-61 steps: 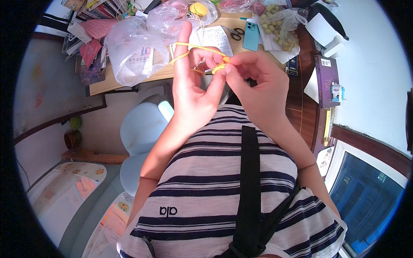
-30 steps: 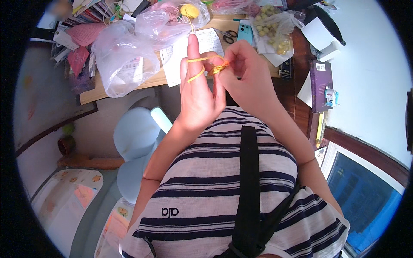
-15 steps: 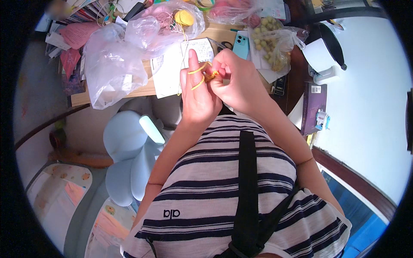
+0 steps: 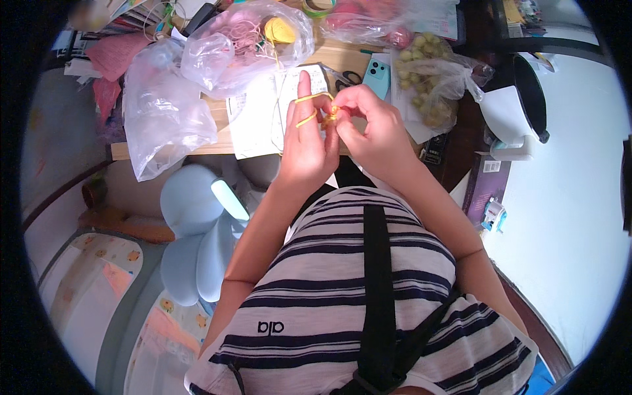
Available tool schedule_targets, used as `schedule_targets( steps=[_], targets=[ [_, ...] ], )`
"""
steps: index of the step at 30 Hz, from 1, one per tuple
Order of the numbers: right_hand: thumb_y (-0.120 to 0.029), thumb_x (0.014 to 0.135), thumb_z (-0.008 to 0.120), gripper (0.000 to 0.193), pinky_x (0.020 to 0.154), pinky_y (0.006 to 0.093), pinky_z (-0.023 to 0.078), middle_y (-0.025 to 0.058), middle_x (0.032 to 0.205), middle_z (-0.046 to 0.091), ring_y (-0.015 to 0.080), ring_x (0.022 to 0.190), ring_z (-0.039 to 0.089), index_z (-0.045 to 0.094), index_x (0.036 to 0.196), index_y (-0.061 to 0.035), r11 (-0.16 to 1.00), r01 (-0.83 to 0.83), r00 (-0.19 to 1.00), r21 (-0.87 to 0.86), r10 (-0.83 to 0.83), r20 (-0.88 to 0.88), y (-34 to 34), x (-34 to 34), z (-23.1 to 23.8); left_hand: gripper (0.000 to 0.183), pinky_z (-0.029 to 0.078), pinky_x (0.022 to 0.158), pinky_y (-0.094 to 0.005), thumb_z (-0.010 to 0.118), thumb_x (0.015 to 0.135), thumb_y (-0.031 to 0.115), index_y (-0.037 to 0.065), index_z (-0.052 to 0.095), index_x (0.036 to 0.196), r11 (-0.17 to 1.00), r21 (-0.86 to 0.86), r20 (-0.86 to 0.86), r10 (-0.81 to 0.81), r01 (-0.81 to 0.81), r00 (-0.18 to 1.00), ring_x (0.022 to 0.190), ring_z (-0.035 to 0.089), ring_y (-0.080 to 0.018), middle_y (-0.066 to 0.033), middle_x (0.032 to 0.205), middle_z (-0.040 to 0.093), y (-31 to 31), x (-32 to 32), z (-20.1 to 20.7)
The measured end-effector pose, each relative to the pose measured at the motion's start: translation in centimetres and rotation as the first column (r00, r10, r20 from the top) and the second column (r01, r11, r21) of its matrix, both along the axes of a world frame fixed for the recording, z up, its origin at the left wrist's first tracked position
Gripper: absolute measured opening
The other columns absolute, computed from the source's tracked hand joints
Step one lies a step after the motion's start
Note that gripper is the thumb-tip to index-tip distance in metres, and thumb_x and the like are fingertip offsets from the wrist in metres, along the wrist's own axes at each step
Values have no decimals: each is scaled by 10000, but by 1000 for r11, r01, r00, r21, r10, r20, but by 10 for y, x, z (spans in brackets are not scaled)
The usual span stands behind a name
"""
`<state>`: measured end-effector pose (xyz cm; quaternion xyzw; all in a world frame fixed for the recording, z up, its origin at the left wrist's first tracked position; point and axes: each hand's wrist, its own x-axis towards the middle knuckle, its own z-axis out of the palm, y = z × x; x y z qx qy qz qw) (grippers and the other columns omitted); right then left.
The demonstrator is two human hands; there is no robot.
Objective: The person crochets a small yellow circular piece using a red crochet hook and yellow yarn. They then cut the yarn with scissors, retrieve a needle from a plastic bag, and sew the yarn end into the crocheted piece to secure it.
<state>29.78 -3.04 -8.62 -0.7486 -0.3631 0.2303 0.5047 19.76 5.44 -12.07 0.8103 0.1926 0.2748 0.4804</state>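
Note:
Yellow yarn (image 4: 305, 121) loops round the raised forefinger of my left hand (image 4: 306, 158). Its other fingers curl in toward a small knotted piece of yellow yarn work (image 4: 331, 119). The thumb and forefinger of my right hand (image 4: 382, 137) pinch at the same piece from the right. Whether a hook sits between those fingers is hidden. A yellow yarn ball (image 4: 280, 30) lies in a clear plastic bag (image 4: 209, 58) beyond my hands, beside tangled pink yarn (image 4: 242, 33). From the ball a thin strand trails down toward my left hand.
Under my hands on the wooden desk (image 4: 220, 135) lie written papers (image 4: 253, 125), black-handled scissors (image 4: 349, 80) and a teal phone (image 4: 376, 78). A bag of round green fruit (image 4: 431, 79) is at right. An empty-looking plastic bag (image 4: 164, 112) overhangs the left edge, above a blue chair (image 4: 194, 204).
Both hands have shifted slightly right and lower in the picture. The right fingers have opened out a little around the yellow piece. The view has tilted slightly.

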Motion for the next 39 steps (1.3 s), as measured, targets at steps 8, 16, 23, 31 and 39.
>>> schedule_targets(
  steps=[8, 16, 23, 31, 39],
  targets=[
    [29, 777, 596, 158, 695, 215, 455, 33, 814, 594, 75, 751, 554, 526, 917, 7, 991, -54, 970, -121, 23, -243, -4, 31, -21, 726, 457, 731, -379, 609, 740, -92, -176, 240, 1360, 934, 328, 65, 131, -145, 989, 763, 507, -291, -153, 892, 558, -11, 27, -18],
    [-55, 840, 605, 98, 650, 256, 484, 66, 790, 642, 95, 717, 600, 584, 920, -3, 980, 164, 943, 115, -122, -310, -3, 27, -56, 735, 450, 780, -256, 519, 867, -61, -42, 76, 1452, 935, -301, -6, 195, -188, 981, 829, 536, -138, -86, 959, 533, 6, 25, 4],
    [-102, 875, 610, 216, 710, 237, 498, 68, 919, 671, 103, 784, 617, 619, 1072, -13, 989, 133, 893, 58, -95, -440, 11, 77, -85, 756, 453, 798, -234, 532, 881, -53, -29, 44, 1457, 568, -823, 178, 311, -32, 933, 868, 539, -109, -56, 963, 547, 17, 0, 22],
    [-93, 836, 674, 492, 861, 280, 470, 90, 1113, 610, 157, 976, 584, 489, 1290, -48, 958, -286, 915, 32, 283, -286, -4, 12, 1, 760, 444, 897, -346, 569, 860, -55, 23, 103, 1454, 236, -956, 258, 393, 174, 883, 986, 571, -180, -75, 1008, 587, 22, -47, 52],
    [-56, 852, 640, 259, 841, 279, 471, 85, 1050, 645, 172, 953, 610, 622, 1108, -21, 928, -203, 976, 314, 218, -13, -10, -72, 63, 872, 451, 908, -333, 590, 855, -62, 70, -9, 1476, 306, -907, 379, 293, 289, 878, 1009, 563, -173, -101, 1059, 581, 9, -96, 86]
  ],
)
